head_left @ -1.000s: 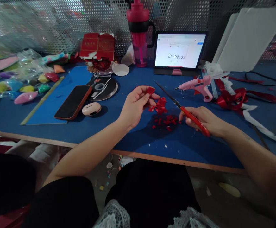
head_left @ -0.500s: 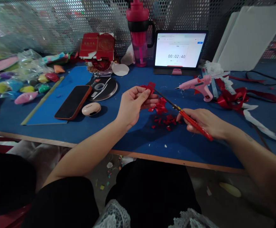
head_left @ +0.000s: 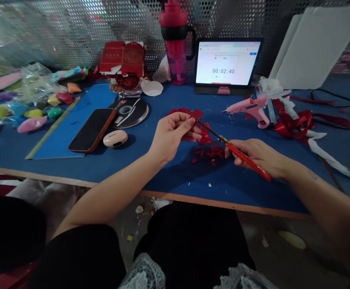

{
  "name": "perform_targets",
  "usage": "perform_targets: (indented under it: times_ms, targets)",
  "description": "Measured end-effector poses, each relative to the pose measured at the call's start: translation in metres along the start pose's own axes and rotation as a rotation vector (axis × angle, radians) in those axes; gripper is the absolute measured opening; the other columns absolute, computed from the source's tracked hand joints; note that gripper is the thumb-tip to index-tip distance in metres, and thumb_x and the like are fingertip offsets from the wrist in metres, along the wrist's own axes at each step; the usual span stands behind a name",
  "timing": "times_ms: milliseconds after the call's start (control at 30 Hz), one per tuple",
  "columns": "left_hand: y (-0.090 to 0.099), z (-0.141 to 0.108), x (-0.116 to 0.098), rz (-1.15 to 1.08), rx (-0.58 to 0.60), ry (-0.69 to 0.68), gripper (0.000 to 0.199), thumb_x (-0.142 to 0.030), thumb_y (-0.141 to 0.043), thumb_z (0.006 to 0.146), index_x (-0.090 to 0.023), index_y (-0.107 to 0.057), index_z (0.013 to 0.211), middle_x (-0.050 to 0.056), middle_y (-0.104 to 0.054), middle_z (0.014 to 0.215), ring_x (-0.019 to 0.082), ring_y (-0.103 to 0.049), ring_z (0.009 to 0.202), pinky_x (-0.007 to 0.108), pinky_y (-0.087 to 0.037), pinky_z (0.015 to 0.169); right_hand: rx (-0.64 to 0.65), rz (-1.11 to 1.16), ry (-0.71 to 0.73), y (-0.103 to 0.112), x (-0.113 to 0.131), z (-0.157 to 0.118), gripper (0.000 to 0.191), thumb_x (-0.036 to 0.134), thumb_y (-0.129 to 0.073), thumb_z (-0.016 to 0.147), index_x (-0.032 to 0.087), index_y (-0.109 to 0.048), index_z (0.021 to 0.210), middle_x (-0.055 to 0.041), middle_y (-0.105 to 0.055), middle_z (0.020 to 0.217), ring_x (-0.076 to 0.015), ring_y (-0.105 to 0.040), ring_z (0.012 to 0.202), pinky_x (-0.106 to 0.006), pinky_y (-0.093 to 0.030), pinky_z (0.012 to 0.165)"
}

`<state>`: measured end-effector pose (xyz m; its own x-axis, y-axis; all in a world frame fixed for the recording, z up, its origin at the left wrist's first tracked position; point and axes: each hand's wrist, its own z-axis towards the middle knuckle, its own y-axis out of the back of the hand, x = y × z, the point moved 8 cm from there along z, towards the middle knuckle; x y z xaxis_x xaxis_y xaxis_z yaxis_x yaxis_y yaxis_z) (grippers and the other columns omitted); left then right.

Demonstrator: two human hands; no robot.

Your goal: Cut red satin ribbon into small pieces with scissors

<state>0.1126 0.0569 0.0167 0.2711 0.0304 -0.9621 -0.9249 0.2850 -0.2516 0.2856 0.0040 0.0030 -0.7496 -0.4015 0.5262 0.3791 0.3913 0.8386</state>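
Observation:
My left hand (head_left: 171, 133) pinches a small piece of red ribbon (head_left: 198, 115) between thumb and fingers. My right hand (head_left: 255, 154) holds red-handled scissors (head_left: 238, 153), whose thin dark blades reach the ribbon at my left fingertips. Beneath and beyond my hands, loose red ribbon scraps (head_left: 210, 152) lie scattered on the blue table top (head_left: 175, 178). A larger bunch of red pieces (head_left: 205, 134) sits just past my left fingers. A round red piece (head_left: 178, 111) shows behind my left hand, partly hidden by it.
A pink glue gun (head_left: 253, 107) lies to the right, near tangled red ribbon (head_left: 292, 124). On the left are a phone (head_left: 92, 130), an earbud case (head_left: 115, 138) and a ribbon spool (head_left: 129, 112). Behind stand a tablet (head_left: 226, 62) and a pink tumbler (head_left: 174, 42).
The scissors have swung from pointing past my left hand to reaching the ribbon at my left fingertips. My left hand has shifted slightly, and a round red piece now shows behind it.

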Motion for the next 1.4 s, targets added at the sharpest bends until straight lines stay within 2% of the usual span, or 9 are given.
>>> perform_targets:
  times_ms: [233, 533, 700, 833, 967, 1100, 1167, 1267, 1400]
  targets:
    - [0.001, -0.001, 0.002, 0.019, -0.007, 0.009, 0.014, -0.020, -0.064, 0.087, -0.013, -0.056, 0.077, 0.001, -0.070, 0.064, 0.009, -0.068, 0.054, 0.013, -0.051, 0.047, -0.013, 0.129, 0.041, 0.001, 0.005, 0.001, 0.049, 0.066, -0.043, 0.085, 0.019, -0.056, 0.079, 0.0012, -0.051, 0.061, -0.0134, -0.044, 0.054, -0.027, -0.030, 0.055]
    - [0.002, -0.001, 0.000, 0.046, -0.023, 0.030, 0.015, -0.022, -0.065, 0.087, -0.014, -0.057, 0.076, 0.003, -0.071, 0.066, 0.009, -0.068, 0.054, 0.013, -0.051, 0.048, -0.020, 0.150, 0.043, 0.004, 0.005, -0.001, 0.042, 0.059, -0.047, 0.087, 0.020, -0.057, 0.078, -0.0003, -0.057, 0.065, -0.0144, -0.049, 0.058, -0.027, -0.034, 0.056]
    - [0.003, -0.001, 0.001, 0.048, -0.030, 0.031, 0.014, -0.021, -0.064, 0.087, -0.014, -0.057, 0.076, 0.002, -0.070, 0.064, 0.009, -0.067, 0.053, 0.013, -0.050, 0.048, -0.027, 0.138, 0.027, 0.003, 0.003, 0.000, 0.043, 0.058, -0.045, 0.088, 0.019, -0.055, 0.074, 0.0009, -0.052, 0.060, -0.0130, -0.045, 0.053, -0.027, -0.032, 0.053]
    - [0.003, 0.000, 0.003, 0.049, -0.031, 0.028, 0.013, -0.020, -0.063, 0.087, -0.014, -0.057, 0.077, 0.000, -0.069, 0.062, 0.006, -0.062, 0.047, 0.012, -0.046, 0.045, -0.028, 0.124, 0.005, 0.002, 0.001, 0.001, 0.045, 0.058, -0.043, 0.089, 0.019, -0.053, 0.071, 0.0033, -0.044, 0.052, -0.0113, -0.040, 0.048, -0.026, -0.030, 0.051]
    - [0.003, 0.001, 0.001, 0.054, -0.013, -0.009, 0.016, -0.022, -0.066, 0.085, -0.014, -0.056, 0.075, 0.001, -0.069, 0.062, 0.003, -0.053, 0.039, 0.012, -0.039, 0.039, -0.046, 0.104, 0.016, 0.004, 0.002, 0.001, 0.046, 0.060, -0.044, 0.088, 0.019, -0.053, 0.070, 0.0027, -0.046, 0.054, -0.0109, -0.041, 0.049, -0.026, -0.030, 0.051]
    - [0.004, 0.002, 0.000, 0.062, -0.038, -0.026, 0.014, -0.016, -0.059, 0.088, -0.013, -0.056, 0.075, 0.001, -0.070, 0.063, 0.000, -0.042, 0.033, 0.012, -0.031, 0.035, -0.041, 0.136, -0.009, 0.004, -0.001, 0.000, 0.049, 0.064, -0.042, 0.088, 0.019, -0.056, 0.077, 0.0035, -0.044, 0.051, -0.0116, -0.043, 0.048, -0.026, -0.031, 0.052]
    - [0.005, 0.002, 0.001, 0.047, -0.051, -0.016, 0.012, -0.014, -0.055, 0.090, -0.014, -0.056, 0.078, 0.000, -0.071, 0.066, 0.000, -0.044, 0.035, 0.011, -0.034, 0.037, -0.053, 0.136, -0.020, 0.005, -0.003, 0.000, 0.051, 0.066, -0.039, 0.088, 0.018, -0.058, 0.084, 0.0038, -0.043, 0.052, -0.0123, -0.043, 0.048, -0.027, -0.032, 0.052]
    - [0.004, 0.004, 0.004, 0.005, -0.051, 0.001, 0.012, -0.009, -0.050, 0.092, -0.015, -0.056, 0.083, 0.001, -0.072, 0.072, 0.002, -0.055, 0.044, 0.011, -0.043, 0.045, -0.077, 0.099, -0.027, 0.008, -0.006, -0.001, 0.054, 0.067, -0.037, 0.088, 0.017, -0.058, 0.091, 0.0025, -0.046, 0.055, -0.0138, -0.045, 0.051, -0.028, -0.032, 0.054]
    - [0.005, 0.005, 0.007, -0.007, -0.076, 0.027, 0.011, -0.006, -0.050, 0.091, -0.016, -0.054, 0.091, 0.002, -0.074, 0.083, 0.004, -0.065, 0.057, 0.013, -0.052, 0.058, -0.064, 0.048, 0.020, 0.008, -0.008, -0.003, 0.059, 0.069, -0.032, 0.087, 0.018, -0.058, 0.100, -0.0031, -0.056, 0.070, -0.0169, -0.049, 0.059, -0.030, -0.034, 0.058]
